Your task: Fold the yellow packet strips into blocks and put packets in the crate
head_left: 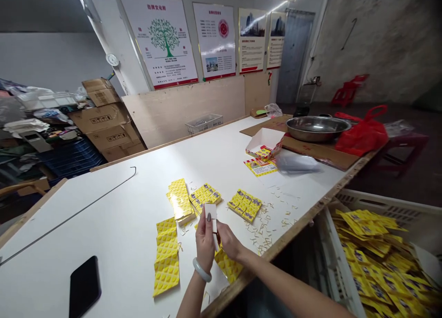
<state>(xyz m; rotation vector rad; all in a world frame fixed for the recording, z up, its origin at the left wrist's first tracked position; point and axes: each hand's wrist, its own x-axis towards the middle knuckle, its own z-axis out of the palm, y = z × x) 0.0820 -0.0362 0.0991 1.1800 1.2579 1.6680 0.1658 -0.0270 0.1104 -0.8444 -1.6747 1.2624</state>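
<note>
White card [211, 216] sits pinched upright between my two hands above the counter's near edge: my left hand [205, 242], bangle on the wrist, clamps it from the left, and my right hand [228, 244] closes on its lower right side. Both forearms rise from below, wrists bent inward. A loosened pinch could drop it among the paper scraps [265, 226], or my elbow could sweep the yellow packets [167, 256] off that edge.
</note>
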